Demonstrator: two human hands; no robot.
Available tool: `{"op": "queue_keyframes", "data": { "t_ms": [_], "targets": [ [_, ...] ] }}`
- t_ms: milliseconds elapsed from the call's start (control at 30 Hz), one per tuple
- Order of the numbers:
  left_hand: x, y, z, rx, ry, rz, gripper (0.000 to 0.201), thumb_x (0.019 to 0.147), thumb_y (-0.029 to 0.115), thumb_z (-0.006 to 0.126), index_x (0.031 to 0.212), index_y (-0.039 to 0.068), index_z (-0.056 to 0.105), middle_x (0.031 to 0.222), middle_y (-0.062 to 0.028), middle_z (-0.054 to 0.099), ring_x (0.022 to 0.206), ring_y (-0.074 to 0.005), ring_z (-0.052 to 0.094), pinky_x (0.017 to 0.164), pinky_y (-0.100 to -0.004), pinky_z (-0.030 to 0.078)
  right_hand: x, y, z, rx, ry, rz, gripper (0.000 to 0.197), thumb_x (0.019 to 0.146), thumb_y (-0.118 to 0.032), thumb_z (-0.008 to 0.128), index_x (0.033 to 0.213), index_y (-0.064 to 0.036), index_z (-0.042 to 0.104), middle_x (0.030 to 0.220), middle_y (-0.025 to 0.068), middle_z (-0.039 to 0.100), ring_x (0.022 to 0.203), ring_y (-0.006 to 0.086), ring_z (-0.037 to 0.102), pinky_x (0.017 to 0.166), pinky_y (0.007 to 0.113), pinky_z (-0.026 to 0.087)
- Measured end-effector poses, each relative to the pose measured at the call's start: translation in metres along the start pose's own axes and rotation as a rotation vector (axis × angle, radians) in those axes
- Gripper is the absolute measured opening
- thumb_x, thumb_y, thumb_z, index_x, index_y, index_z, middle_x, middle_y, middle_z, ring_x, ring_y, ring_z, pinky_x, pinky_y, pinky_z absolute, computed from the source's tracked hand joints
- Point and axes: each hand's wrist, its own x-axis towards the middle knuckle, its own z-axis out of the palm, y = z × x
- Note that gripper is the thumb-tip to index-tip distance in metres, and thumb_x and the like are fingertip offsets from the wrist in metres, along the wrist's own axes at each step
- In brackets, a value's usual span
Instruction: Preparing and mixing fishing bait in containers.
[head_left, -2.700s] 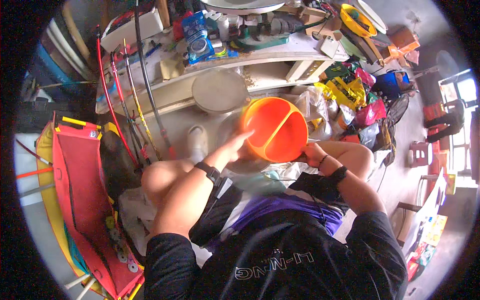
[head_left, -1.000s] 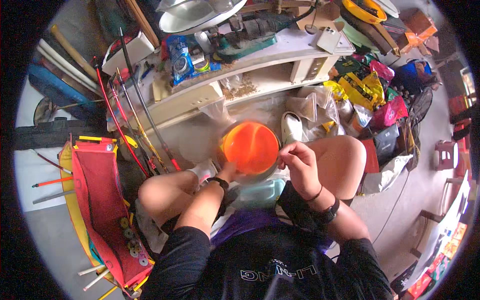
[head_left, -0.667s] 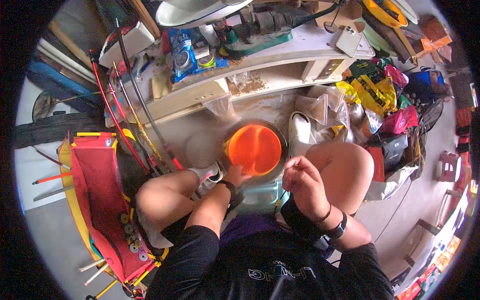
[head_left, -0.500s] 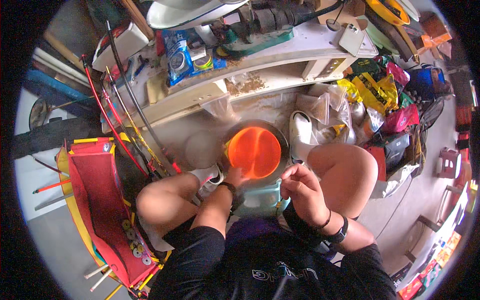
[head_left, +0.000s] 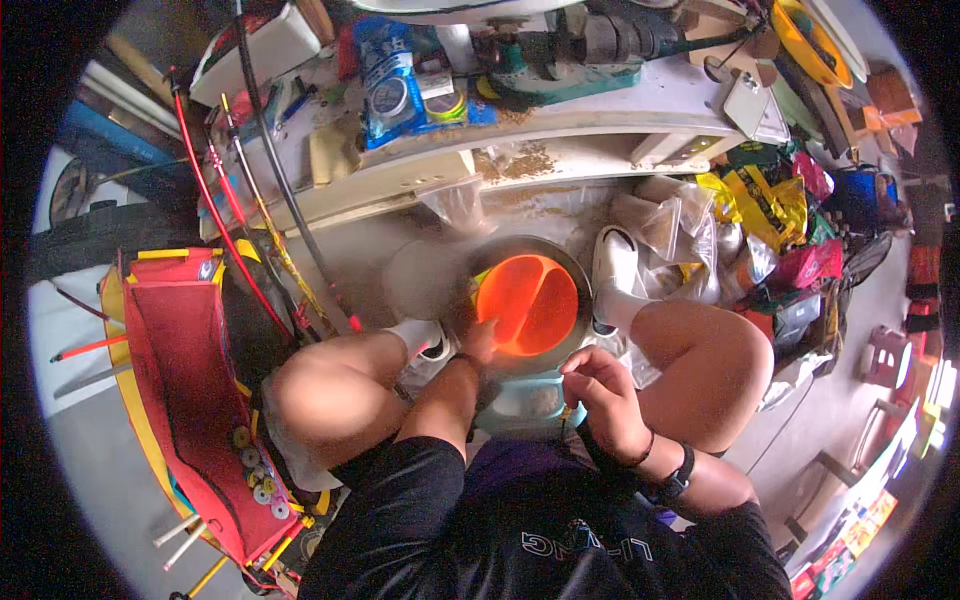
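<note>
Uneven light, glare at the right edge, haze left of centre, strong fisheye curvature

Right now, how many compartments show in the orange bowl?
2: the left compartment, with the left hand at its lower edge, and the right compartment, nearer the right hand. None looks hidden.

Red bag lt., slim rods nr. it, wht. phone on tbl., yel. bowl
</note>
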Motion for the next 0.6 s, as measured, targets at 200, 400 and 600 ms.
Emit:
{"op": "queue_keyframes", "data": {
  "t_ms": [200,400,600],
  "targets": [
    [-0.038,0.069,-0.026,0.097,0.067,0.252,0.046,0.079,0.022,0.069,0.121,0.007,0.056,0.107,-0.0161,0.066,0.097,-0.0343,0.063,0.084,-0.0442,0.051,-0.007,0.003,0.015,0.011,-0.061,-0.015,0.009,0.092,-0.01,0.055,0.098,-0.003,0.056,0.075,0.0,0.054,0.066,0.0088,0.05,0.061,0.024,0.04],
    [-0.169,0.32,-0.119,-0.904,0.083,-0.051,0.044,0.09,0.035,0.062,0.122,0.008,0.049,0.107,-0.0089,0.061,0.101,-0.0209,0.06,0.088,-0.0378,0.049,-0.017,-0.015,0.023,0.223,0.037,-0.154,0.004,0.091,-0.009,0.055,0.093,-0.0069,0.056,0.074,-0.0017,0.052,0.063,0.0081,0.047,0.057,0.022,0.036],
    [-0.411,0.423,-0.233,-1.042,-0.105,0.93,0.039,0.077,0.024,0.074,0.101,0.01,0.047,0.101,-0.0066,0.05,0.102,-0.0269,0.051,0.092,-0.0388,0.044,-0.019,-0.02,0.034,0.273,0.018,-0.202,0.005,0.09,-0.008,0.053,0.093,-0.0064,0.056,0.073,-0.0024,0.051,0.06,0.0072,0.045,0.055,0.022,0.035]
  ]
}}
